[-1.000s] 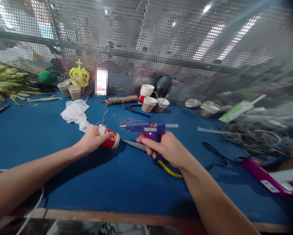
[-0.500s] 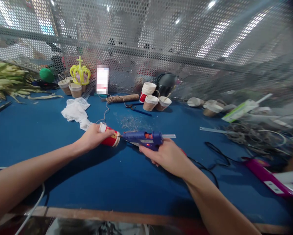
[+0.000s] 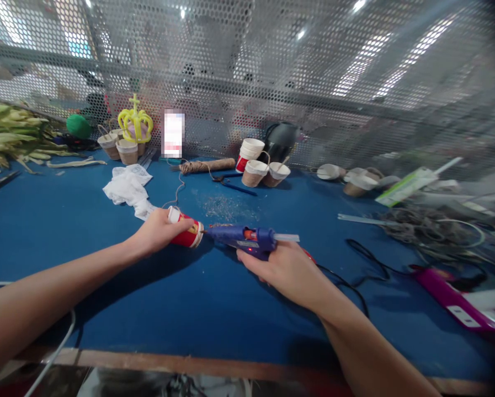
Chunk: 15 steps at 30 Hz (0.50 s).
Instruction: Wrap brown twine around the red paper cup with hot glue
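My left hand (image 3: 156, 232) is closed around a red paper cup (image 3: 186, 232) that lies on its side on the blue table (image 3: 181, 309). My right hand (image 3: 284, 267) grips a blue glue gun (image 3: 241, 238), tilted low over the table. The gun's nozzle touches the cup's base end. A clear glue stick pokes out of the gun's back. A black cord (image 3: 357, 281) trails from the gun to the right.
White crumpled cloth (image 3: 127, 188) lies behind the left hand. Twine-wrapped cups (image 3: 259, 172), a twine roll (image 3: 208, 165) and a yellow crown (image 3: 135, 124) stand along the mesh wall. Tangled twine (image 3: 429, 229) and a magenta tool (image 3: 454, 300) lie at right. Green leaves (image 3: 7, 135) sit far left.
The right hand lowered the glue gun and moved it left until its nozzle met the cup. The left hand kept holding the cup in place.
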Available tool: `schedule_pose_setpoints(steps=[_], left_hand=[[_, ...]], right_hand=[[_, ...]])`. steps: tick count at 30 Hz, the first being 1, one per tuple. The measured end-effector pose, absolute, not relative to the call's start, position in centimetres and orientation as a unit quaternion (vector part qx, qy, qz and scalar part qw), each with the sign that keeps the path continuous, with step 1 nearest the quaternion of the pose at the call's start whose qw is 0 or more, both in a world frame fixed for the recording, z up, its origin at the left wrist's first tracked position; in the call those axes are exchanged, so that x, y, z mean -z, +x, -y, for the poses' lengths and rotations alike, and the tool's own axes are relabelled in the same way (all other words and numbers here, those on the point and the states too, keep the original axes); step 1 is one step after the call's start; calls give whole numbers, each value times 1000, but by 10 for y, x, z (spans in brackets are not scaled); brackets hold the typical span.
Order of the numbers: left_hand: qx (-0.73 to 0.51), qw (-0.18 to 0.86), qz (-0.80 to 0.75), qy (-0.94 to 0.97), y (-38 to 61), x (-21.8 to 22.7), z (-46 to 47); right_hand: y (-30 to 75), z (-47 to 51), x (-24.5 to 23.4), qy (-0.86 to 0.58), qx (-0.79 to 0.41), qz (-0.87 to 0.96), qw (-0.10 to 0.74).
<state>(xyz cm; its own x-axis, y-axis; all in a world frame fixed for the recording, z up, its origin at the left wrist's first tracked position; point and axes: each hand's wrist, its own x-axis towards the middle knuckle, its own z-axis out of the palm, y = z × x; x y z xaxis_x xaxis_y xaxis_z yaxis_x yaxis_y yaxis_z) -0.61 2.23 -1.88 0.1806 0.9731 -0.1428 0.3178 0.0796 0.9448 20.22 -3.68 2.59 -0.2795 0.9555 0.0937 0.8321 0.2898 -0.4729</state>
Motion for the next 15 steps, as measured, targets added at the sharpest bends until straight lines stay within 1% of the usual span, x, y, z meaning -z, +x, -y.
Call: schedule_pose_setpoints(steps=[15], left_hand=[[-336,497,-553,578,-6,21,-23]], right_hand=[[200,39,-21,-573,-163,780,193]])
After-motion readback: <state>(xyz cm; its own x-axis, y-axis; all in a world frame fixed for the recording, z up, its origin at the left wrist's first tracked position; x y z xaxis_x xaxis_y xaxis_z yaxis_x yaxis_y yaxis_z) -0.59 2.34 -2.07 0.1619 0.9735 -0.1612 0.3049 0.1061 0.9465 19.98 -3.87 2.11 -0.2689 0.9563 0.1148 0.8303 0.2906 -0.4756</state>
